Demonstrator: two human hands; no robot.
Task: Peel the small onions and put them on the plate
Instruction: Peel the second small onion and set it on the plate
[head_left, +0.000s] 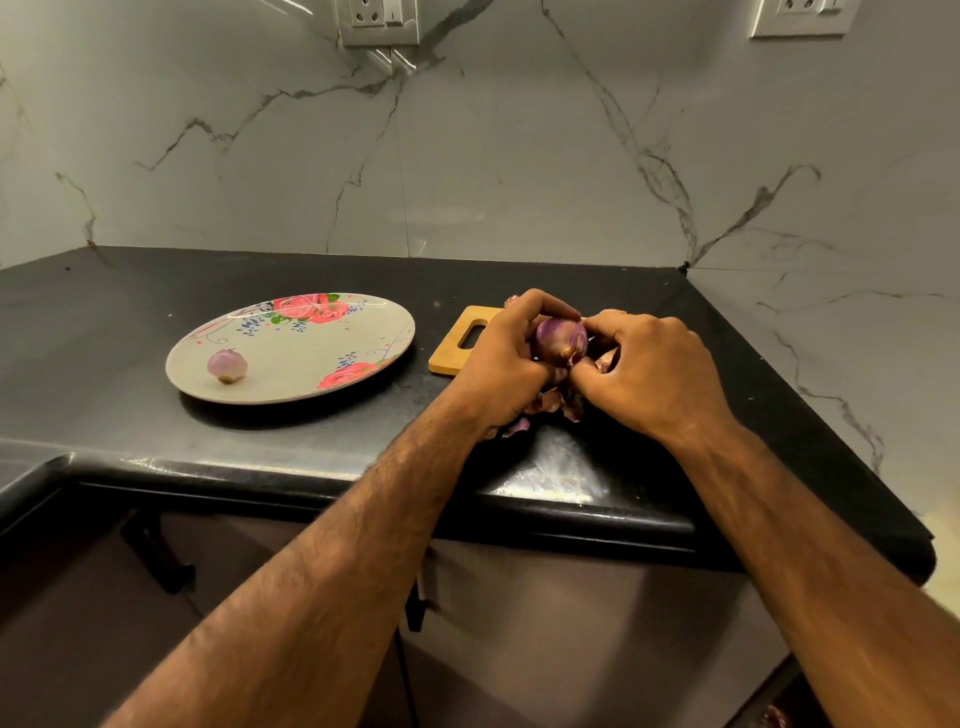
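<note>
1. Hands meet over the right part of the black counter (260, 447), above the near end of a wooden cutting board (457, 348).
2. We see the left hand (506, 345) curled round a small purple onion (560, 339), fingers over its top and thumb beneath, holding it clear of the board.
3. We see the right hand (654, 369) closed on the same onion from the other side, its fingertips pinching at the root end, where a scrap of brownish skin hangs loose.
4. Most of the onion's visible surface looks shiny and purple.
5. Onion skins (550, 402) lie in a small heap under both hands, some on the counter near its front edge.
6. To the left, just beside the board, a floral plate (311, 364) rests on the counter.
7. One peeled onion (227, 365), pale pink, sits on the plate near its left rim.
8. Behind the counter we see a marble backsplash (519, 156) with a wall socket (376, 21) at the top.
</note>
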